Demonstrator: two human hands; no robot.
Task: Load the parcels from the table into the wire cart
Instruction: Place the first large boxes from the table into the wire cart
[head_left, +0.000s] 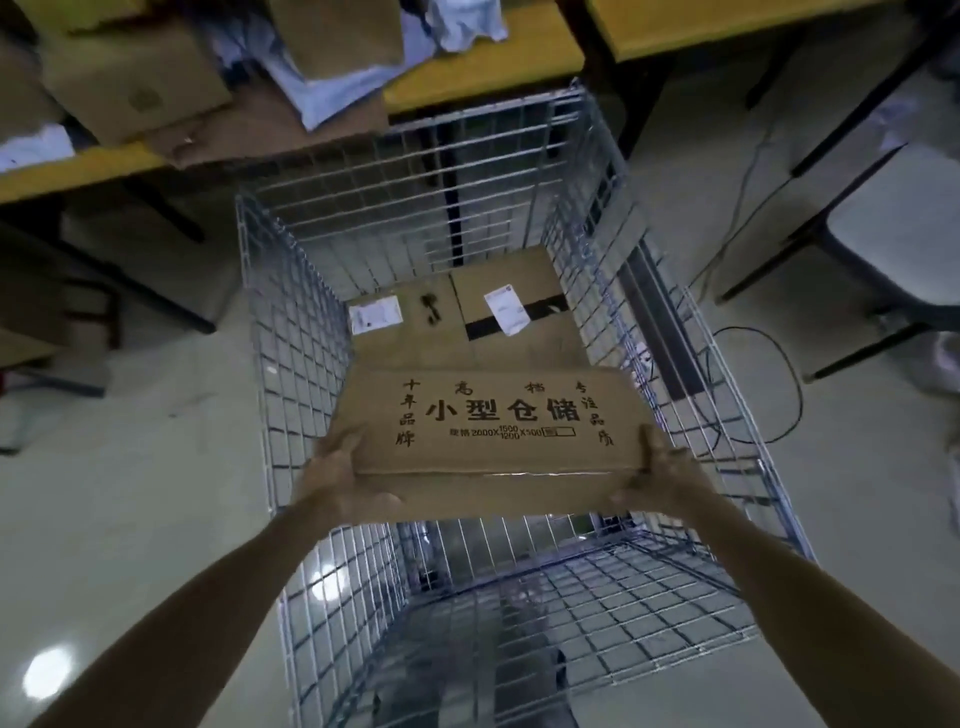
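Note:
I hold a flat brown cardboard parcel (488, 426) with black printed characters over the open top of the wire cart (291, 312). My left hand (343, 478) grips its near left corner and my right hand (660, 467) grips its near right corner, fingers hidden underneath. Two brown parcels lie side by side in the cart's far end: one (400, 317) with a white label, the other (519, 301) with a white label and black tape. More cardboard parcels (130, 78) and white mailer bags (332, 88) sit on the yellow table (467, 73) beyond the cart.
The cart's near floor is bare wire mesh (545, 613). A second yellow table (727, 21) stands at the back right. A grey chair (898, 244) is at the right, with black cables (779, 374) on the pale floor beside the cart.

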